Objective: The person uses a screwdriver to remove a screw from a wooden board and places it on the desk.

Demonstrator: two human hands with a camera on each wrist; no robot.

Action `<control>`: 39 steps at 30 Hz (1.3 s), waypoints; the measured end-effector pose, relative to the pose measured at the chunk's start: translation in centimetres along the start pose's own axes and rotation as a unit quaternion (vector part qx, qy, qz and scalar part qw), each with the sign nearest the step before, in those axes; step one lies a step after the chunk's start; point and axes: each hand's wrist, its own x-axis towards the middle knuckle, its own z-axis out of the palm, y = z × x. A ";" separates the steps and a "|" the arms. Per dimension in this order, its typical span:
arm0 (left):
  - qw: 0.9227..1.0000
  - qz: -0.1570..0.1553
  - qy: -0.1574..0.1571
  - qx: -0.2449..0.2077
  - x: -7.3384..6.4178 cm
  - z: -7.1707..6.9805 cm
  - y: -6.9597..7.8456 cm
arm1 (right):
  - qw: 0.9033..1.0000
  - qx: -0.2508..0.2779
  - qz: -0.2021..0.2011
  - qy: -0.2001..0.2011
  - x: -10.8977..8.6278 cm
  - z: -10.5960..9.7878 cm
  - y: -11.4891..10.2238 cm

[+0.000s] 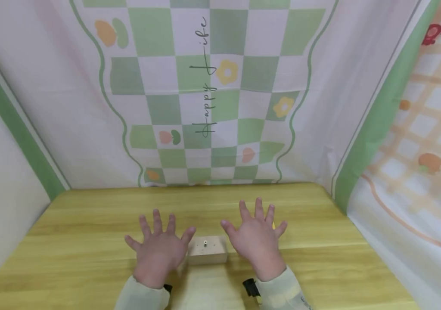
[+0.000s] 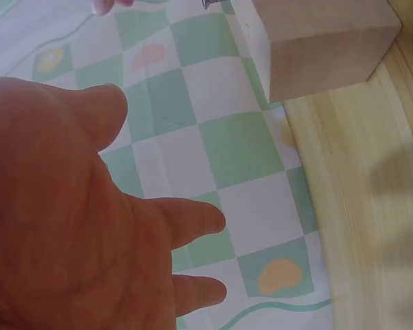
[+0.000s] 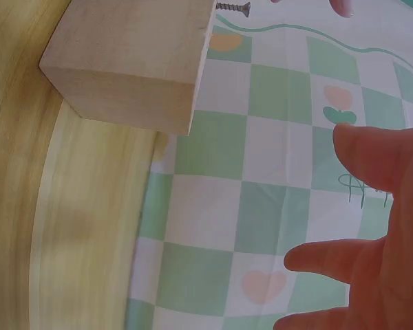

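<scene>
A pale wooden block (image 1: 207,250) lies on the table between the two hands. One screw (image 1: 205,243) stands upright in its top, its shank partly exposed in the right wrist view, and small dark holes flank it. To the left of the block, my left hand (image 1: 160,255) is spread palm down with the fingers apart, holding nothing. My right hand (image 1: 258,241) is spread the same way on the other side. Both wrist views show the hands raised above the table, apart from the block. A bit of something yellow (image 1: 273,225) peeks out behind the right hand, mostly hidden.
The wood-grain table (image 1: 88,224) carries the block. Behind it hangs a green-and-white checked cloth (image 1: 193,103) with printed lettering. More cloth hangs at both sides, the right one (image 1: 410,172) with an orange check. A dark strap (image 1: 250,287) sits at the right wrist.
</scene>
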 end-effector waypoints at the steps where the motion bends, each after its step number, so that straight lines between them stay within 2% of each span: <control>1: 1.000 0.003 -0.002 -0.003 0.0 0.0 -0.1 | 1.000 0.000 0.000 -0.001 0.0 0.0 0.0; 6: 0.999 0.026 -0.008 -0.035 0.6 0.4 -0.6 | 1.000 -0.003 0.001 -0.001 0.3 -0.4 0.6; 9: 0.995 0.061 -0.012 -0.072 1.1 0.3 -1.3 | 1.000 -0.007 0.002 -0.001 0.8 -1.2 1.6; 13: 0.982 0.116 -0.031 -0.144 1.5 -0.3 -2.8 | 1.000 0.007 -0.005 -0.009 1.7 -3.1 3.3; 15: 0.972 0.138 -0.044 -0.185 1.7 -0.6 -3.5 | 0.999 0.025 -0.018 -0.009 2.1 -4.2 4.4; 17: 0.957 0.155 -0.061 -0.236 2.0 -0.6 -4.2 | 0.998 0.047 -0.033 -0.013 2.4 -5.5 5.6; 19: 0.933 0.164 -0.091 -0.309 2.2 -0.4 -4.7 | 0.996 0.067 -0.049 -0.015 2.7 -6.7 6.8; 20: 0.916 0.170 -0.107 -0.347 2.3 -0.2 -5.0 | 0.995 0.078 -0.055 -0.018 2.9 -7.3 7.4; 22: 0.875 0.177 -0.145 -0.427 2.5 0.3 -5.4 | 0.991 0.114 -0.059 -0.030 3.2 -8.2 8.7; 23: 0.853 0.179 -0.164 -0.462 2.6 0.6 -5.6 | 0.986 0.149 -0.059 -0.043 3.4 -8.6 9.3; 24: 0.835 0.185 -0.180 -0.486 2.7 0.8 -5.8 | 0.978 0.193 -0.056 -0.063 3.7 -8.9 9.9; 25: 0.821 0.189 -0.193 -0.502 2.8 1.1 -5.9 | 0.966 0.240 -0.049 -0.086 3.9 -9.1 10.5; 26: 0.809 0.190 -0.206 -0.518 2.8 1.4 -6.1 | 0.950 0.292 -0.035 -0.108 4.2 -9.2 11.2; 28: 0.791 0.183 -0.226 -0.538 2.9 2.0 -6.3 | 0.908 0.392 -0.003 -0.150 4.8 -9.1 12.4; 30: 0.782 0.172 -0.237 -0.551 3.0 2.5 -6.4 | 0.866 0.466 0.032 -0.180 5.4 -8.5 13.6; 32: 0.772 0.162 -0.246 -0.563 3.0 3.0 -6.5 | 0.837 0.508 0.061 -0.195 6.0 -7.4 14.8; 33: 0.768 0.159 -0.249 -0.569 3.1 3.2 -6.5 | 0.827 0.519 0.073 -0.202 6.2 -6.7 15.3; 35: 0.759 0.155 -0.256 -0.579 3.1 3.7 -6.5 | 0.816 0.528 0.097 -0.213 6.6 -5.3 16.2; 37: 0.751 0.153 -0.261 -0.587 3.2 4.1 -6.5 | 0.811 0.528 0.118 -0.221 6.9 -4.0 16.9; 39: 0.746 0.150 -0.263 -0.593 3.4 4.5 -6.5 | 0.812 0.523 0.130 -0.225 7.1 -2.9 17.4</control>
